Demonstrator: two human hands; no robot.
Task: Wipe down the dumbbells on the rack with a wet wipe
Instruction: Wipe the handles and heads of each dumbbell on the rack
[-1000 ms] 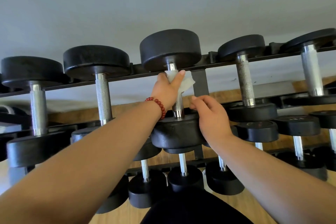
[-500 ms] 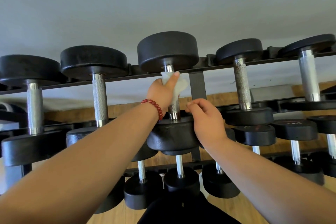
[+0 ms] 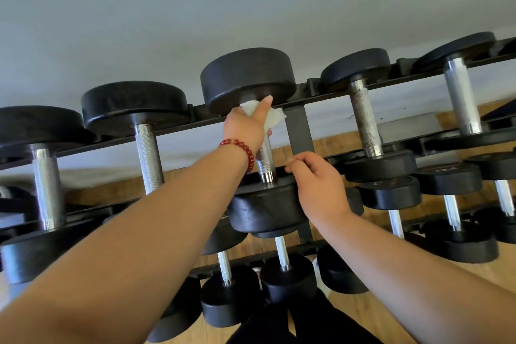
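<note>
A black dumbbell [image 3: 248, 75] with a knurled steel handle [image 3: 265, 160] lies on the top tier of the rack [image 3: 298, 131], in the middle of the view. My left hand [image 3: 245, 128], with a red bead bracelet on the wrist, grips a white wet wipe [image 3: 275, 117] around the top of that handle, just under the far head. My right hand [image 3: 318, 184] rests on the rim of the near head [image 3: 265, 212], fingers loosely curled, holding nothing.
More black dumbbells sit left [image 3: 134, 103] and right [image 3: 357, 67] on the top tier, and smaller ones [image 3: 284, 276] fill the lower tiers. A grey wall is behind. Wooden floor [image 3: 351, 307] shows below.
My left hand has slid the wipe up the handle to the underside of the far head. My right hand stays at the near head.
</note>
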